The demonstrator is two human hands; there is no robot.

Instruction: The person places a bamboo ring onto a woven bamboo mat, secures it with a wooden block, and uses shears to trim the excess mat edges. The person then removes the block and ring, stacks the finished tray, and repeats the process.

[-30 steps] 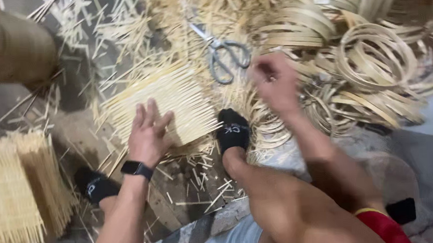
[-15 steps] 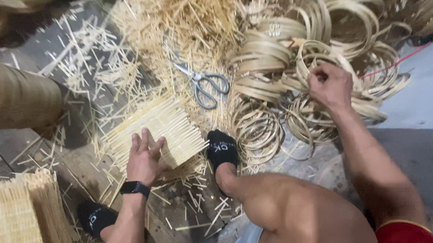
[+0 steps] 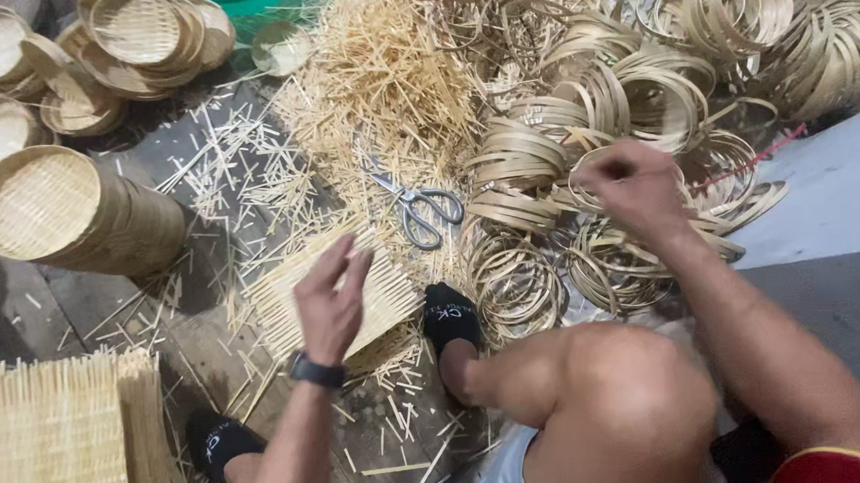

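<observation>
**Hands at a woven mat and a heap of bamboo rings**

The left hand (image 3: 332, 302) lies over the woven bamboo mat (image 3: 373, 293) on the floor (image 3: 66, 304), palm down, its fingers (image 3: 336, 257) loosely spread and grasping nothing; a dark wristwatch (image 3: 317, 371) sits on that wrist. The mat lies flat, just in front of the black-socked right foot (image 3: 450, 318), which touches its near corner.

To the right of the mat, the right hand (image 3: 636, 191) is over the heap of bamboo rings (image 3: 583, 143), its fingers (image 3: 595, 170) pinched together; whether they actually grip a ring cannot be told, as the hand is blurred.

Just beyond the mat lie scissors (image 3: 418, 207), resting shut on a pile of loose bamboo sticks (image 3: 380, 75). To the left of the mat a stack of round woven baskets (image 3: 70, 214) lies on its side, and further beyond it more shallow baskets (image 3: 139, 31) are heaped. Nearer than the mat, at the lower left, stands a stack of square woven mats (image 3: 54, 443), with the black-socked left foot (image 3: 218, 441) just beside it.
</observation>
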